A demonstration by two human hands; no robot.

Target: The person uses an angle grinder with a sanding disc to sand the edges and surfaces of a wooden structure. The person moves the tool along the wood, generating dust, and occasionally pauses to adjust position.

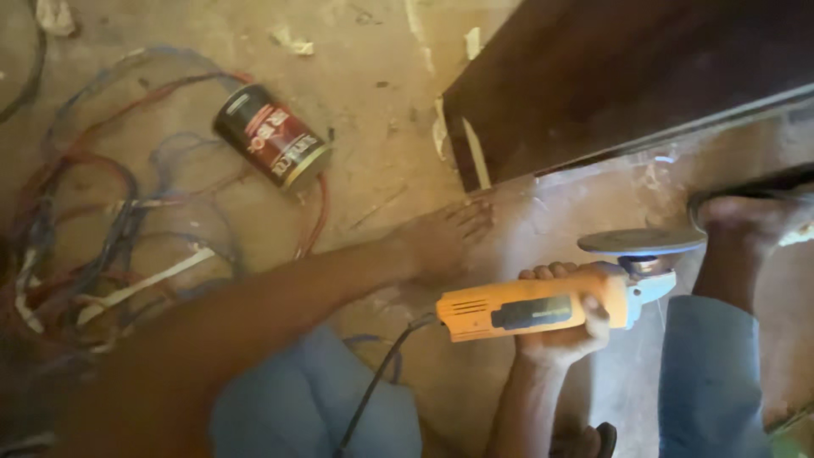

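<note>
- While your right hand [560, 326] wraps its fingers [555, 273] tight around the orange angle grinder [530, 307], the tool hangs level above the dusty floor [373, 68], near the picture's middle.
- Its grey disc [642, 242] lies flat at the right end, close beside your bare foot [750, 222] and just below the dark wooden board [619, 76].
- Its black cord [377, 382] trails down from the rear end, across your blue trouser leg [314, 407].
- Your left hand [445, 237] rests flat on the floor with fingers spread open, gripping nothing, fingertips near the board's lower corner.
- Farther left, a dark red can [270, 136] lies on its side.
- Beyond it, a tangle of red, blue and white wires [110, 246] sprawls across the floor.
</note>
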